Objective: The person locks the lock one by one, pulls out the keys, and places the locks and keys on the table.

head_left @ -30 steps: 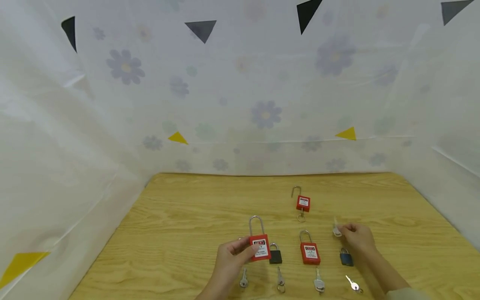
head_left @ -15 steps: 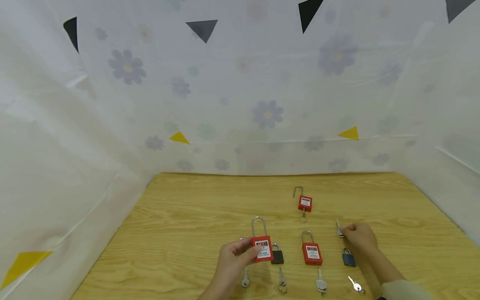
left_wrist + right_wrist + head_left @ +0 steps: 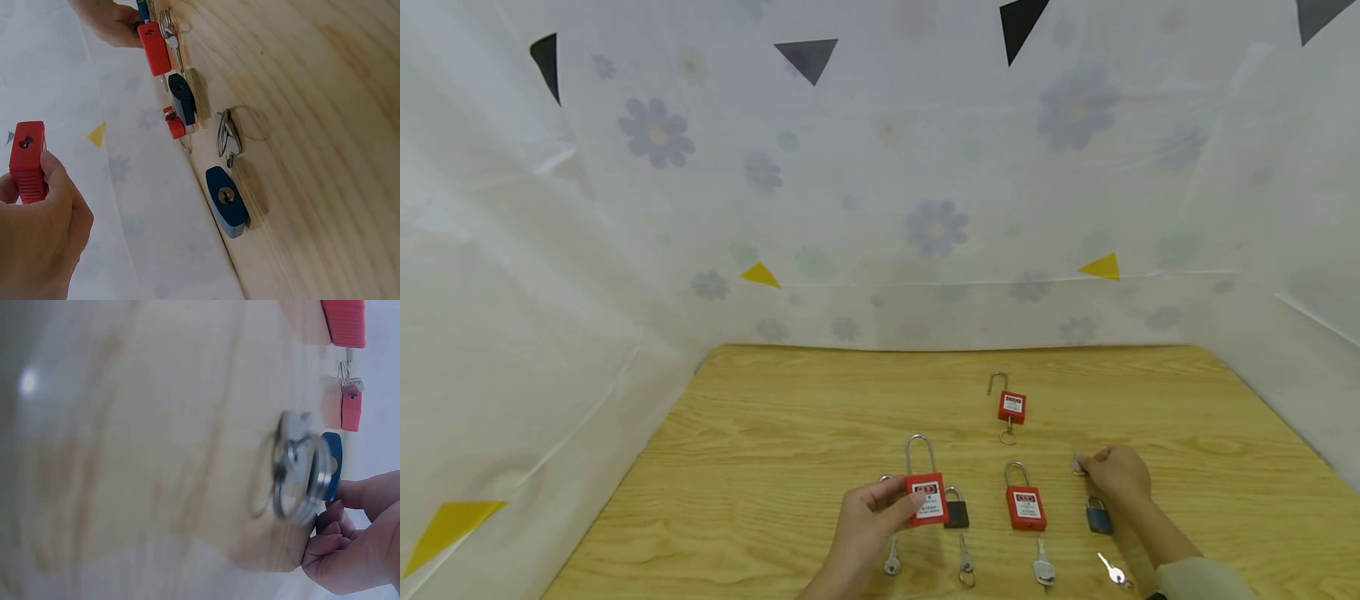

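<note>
In the head view, my left hand [image 3: 868, 521] grips a red padlock [image 3: 928, 500] above the table, thumb across its white label and shackle upward. Its keyhole end faces the left wrist camera, where the red padlock [image 3: 28, 159] shows a bare keyhole. My right hand [image 3: 1118, 477] is low over the table at the right, pinching a small silver key [image 3: 1077, 465] partly hidden by the fingertips. In the right wrist view, that hand [image 3: 356, 540] is beyond a blue padlock [image 3: 335, 465], and the pinched key is hidden. The blue padlock [image 3: 1099, 518] lies nearer the body than the right hand.
On the wooden table [image 3: 775, 417] lie another red padlock [image 3: 1026, 508] and a black-looking padlock [image 3: 957, 512]. Farther back, a red padlock [image 3: 1012, 407] has its shackle raised and a key inserted. Several keys lie along the front, including a ringed key [image 3: 966, 560]. White sheeting encloses the table.
The key at my right fingertips has tipped lower toward the table, with less of its blade showing. My left hand keeps the red padlock nearly still; the view has shifted slightly.
</note>
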Motion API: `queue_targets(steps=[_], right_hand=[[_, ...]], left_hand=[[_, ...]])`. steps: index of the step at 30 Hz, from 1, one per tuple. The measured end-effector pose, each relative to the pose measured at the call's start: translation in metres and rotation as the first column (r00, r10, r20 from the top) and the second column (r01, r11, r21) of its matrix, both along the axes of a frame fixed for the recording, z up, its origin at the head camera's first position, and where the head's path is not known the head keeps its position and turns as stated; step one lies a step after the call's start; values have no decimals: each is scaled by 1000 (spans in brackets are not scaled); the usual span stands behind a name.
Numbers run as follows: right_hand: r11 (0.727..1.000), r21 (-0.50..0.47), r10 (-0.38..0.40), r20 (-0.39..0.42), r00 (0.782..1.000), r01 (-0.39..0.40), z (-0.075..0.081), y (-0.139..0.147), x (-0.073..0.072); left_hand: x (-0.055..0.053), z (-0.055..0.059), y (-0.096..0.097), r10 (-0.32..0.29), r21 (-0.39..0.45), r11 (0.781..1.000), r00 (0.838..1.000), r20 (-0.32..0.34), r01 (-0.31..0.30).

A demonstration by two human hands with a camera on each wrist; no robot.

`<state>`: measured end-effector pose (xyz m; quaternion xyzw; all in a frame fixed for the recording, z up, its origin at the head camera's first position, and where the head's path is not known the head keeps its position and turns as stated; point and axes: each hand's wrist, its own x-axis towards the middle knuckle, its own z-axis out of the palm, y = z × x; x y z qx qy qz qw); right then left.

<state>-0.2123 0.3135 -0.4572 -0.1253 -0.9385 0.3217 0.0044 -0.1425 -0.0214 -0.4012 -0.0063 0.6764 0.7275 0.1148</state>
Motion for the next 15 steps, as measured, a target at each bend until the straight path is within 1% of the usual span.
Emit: queue_targets(steps=[5, 7, 10, 12, 14, 15], right_hand=[[1000, 11, -4, -9, 1000, 4, -3, 3, 1], [1000, -9, -21, -18, 1000, 21, -3, 4, 4], [996, -88, -34, -30, 999, 32, -3, 9, 11], [991, -127, -34, -36, 999, 29, -2, 13, 18], [990, -142, -10, -34, 999, 5, 1, 18, 26], [992, -130, 7, -36, 999, -12, 3, 21, 30]], left_hand=[[0, -2, 2, -17, 7, 1000, 1000, -7, 17], [0, -2, 3, -32, 8, 999, 999, -9, 32], [-1, -2, 6, -57, -5, 998, 998, -15, 57], [-2, 0, 8, -74, -19, 997, 997, -3, 74], [-4, 1, 12, -85, -38, 996, 996, 3, 85], [-5, 2, 15, -93, -47, 995, 996, 2, 93]])
